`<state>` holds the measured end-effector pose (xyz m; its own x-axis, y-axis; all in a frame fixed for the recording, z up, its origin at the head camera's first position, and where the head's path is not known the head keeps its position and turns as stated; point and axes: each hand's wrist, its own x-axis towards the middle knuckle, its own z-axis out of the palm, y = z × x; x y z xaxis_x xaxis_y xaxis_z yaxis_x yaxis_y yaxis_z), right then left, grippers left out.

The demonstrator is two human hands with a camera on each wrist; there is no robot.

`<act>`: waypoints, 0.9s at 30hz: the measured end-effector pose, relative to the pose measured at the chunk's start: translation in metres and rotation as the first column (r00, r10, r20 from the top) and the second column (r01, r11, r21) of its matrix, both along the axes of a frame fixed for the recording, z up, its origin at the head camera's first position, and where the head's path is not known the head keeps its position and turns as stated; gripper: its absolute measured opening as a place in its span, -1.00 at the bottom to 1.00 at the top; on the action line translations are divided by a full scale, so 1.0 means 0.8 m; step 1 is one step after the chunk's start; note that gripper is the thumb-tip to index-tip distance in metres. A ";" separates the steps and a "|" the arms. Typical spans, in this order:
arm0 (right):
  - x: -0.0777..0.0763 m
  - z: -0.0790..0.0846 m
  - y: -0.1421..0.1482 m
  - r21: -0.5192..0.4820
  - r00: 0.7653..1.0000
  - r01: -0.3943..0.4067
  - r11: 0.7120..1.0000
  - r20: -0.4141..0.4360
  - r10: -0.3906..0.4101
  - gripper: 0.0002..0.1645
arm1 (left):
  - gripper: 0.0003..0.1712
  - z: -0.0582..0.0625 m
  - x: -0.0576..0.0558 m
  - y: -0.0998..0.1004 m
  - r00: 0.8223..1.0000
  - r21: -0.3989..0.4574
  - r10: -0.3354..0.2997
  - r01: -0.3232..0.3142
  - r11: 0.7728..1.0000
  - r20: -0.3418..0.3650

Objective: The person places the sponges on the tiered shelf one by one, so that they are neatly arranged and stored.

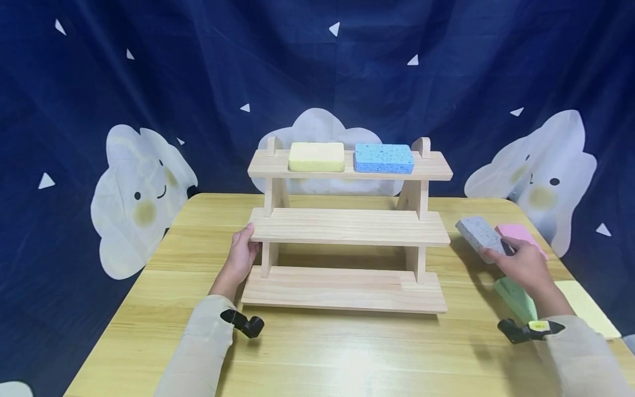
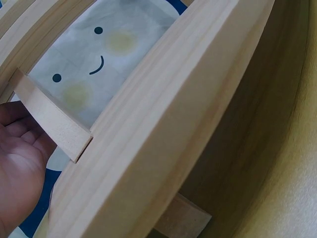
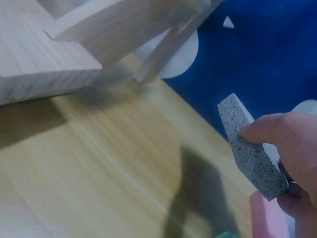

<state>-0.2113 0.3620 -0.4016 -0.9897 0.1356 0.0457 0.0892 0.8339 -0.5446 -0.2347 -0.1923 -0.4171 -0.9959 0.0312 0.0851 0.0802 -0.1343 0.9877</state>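
Note:
A three-tier wooden display stand (image 1: 347, 226) stands on the table. At the left end of its middle shelf, my left hand (image 1: 241, 256) grips the board, thumb near the top edge and fingers below; the left wrist view shows the palm (image 2: 22, 163) beside the stand. Off the stand's right side, my right hand (image 1: 528, 264) pinches a grey speckled sponge (image 1: 478, 237), held tilted above the table in the right wrist view. A yellow sponge (image 1: 316, 157) and a blue sponge (image 1: 383, 158) lie side by side on the top shelf.
Near the right hand lie a pink sponge (image 1: 518, 234), a green sponge (image 1: 516, 298) and a pale yellow sponge (image 1: 587, 306), close to the right edge of the wooden table (image 1: 347, 353). Behind it hangs a dark blue curtain (image 1: 213, 71) with white clouds.

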 end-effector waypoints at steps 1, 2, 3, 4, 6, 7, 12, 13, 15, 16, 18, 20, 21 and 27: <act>0.002 0.003 -0.001 0.004 1.000 -0.004 1.000 -0.009 0.004 -0.09 | -0.35 0.000 0.000 0.000 1.000 -0.001 -0.001 0.001 1.000 0.003; 0.003 0.006 -0.001 0.010 1.000 -0.007 1.000 -0.012 0.007 -0.09 | -0.35 0.000 0.000 0.000 1.000 -0.004 -0.003 0.003 1.000 0.006; 0.004 0.009 -0.002 0.013 1.000 -0.013 1.000 -0.017 0.013 -0.10 | -0.35 0.001 0.001 0.000 1.000 -0.008 -0.007 0.007 1.000 0.009; 0.005 0.012 -0.003 0.013 1.000 -0.022 1.000 -0.022 0.022 -0.11 | -0.35 0.001 0.001 0.000 1.000 -0.012 -0.011 0.011 1.000 0.011; 0.006 0.019 -0.004 0.015 0.998 -0.033 0.999 -0.045 0.034 -0.14 | -0.35 0.001 0.001 -0.001 1.000 -0.015 -0.016 0.016 1.000 0.012; 0.007 0.022 -0.005 0.015 0.997 -0.038 0.999 -0.059 0.039 -0.15 | -0.35 0.001 0.001 -0.001 1.000 -0.014 -0.015 0.015 1.000 0.011; 0.012 0.038 -0.012 0.010 0.989 -0.063 0.998 -0.135 0.064 -0.29 | -0.33 0.000 0.000 -0.001 1.000 -0.017 -0.012 0.012 1.000 0.000; 0.014 0.041 -0.013 0.016 0.988 -0.068 0.998 -0.140 0.070 -0.29 | -0.33 -0.001 -0.001 -0.001 1.000 -0.017 -0.011 0.011 1.000 0.000; 0.017 0.048 -0.018 0.023 0.987 -0.079 0.997 -0.138 0.082 -0.26 | -0.33 -0.002 -0.001 -0.001 1.000 -0.012 -0.009 0.009 1.000 -0.003; 0.018 0.051 -0.020 0.028 0.987 -0.085 0.996 -0.137 0.088 -0.25 | -0.34 -0.002 -0.001 0.000 1.000 -0.011 -0.008 0.008 1.000 -0.004; 0.021 0.057 -0.024 0.037 0.986 -0.096 0.995 -0.131 0.100 -0.22 | -0.34 -0.002 -0.002 0.000 1.000 -0.003 -0.006 0.006 1.000 -0.003; 0.024 0.064 -0.028 0.046 0.985 -0.107 0.993 -0.132 0.113 -0.20 | -0.34 -0.002 -0.001 0.000 1.000 -0.006 -0.005 0.005 1.000 -0.001; 0.025 0.068 -0.030 0.048 0.983 -0.114 0.992 -0.137 0.120 -0.20 | -0.34 -0.002 -0.001 0.000 1.000 -0.010 -0.004 0.004 1.000 0.001; 0.034 0.085 -0.042 0.080 0.973 -0.133 0.988 -0.181 0.146 -0.19 | -0.34 -0.001 0.000 -0.002 1.000 -0.028 -0.008 0.009 1.000 0.011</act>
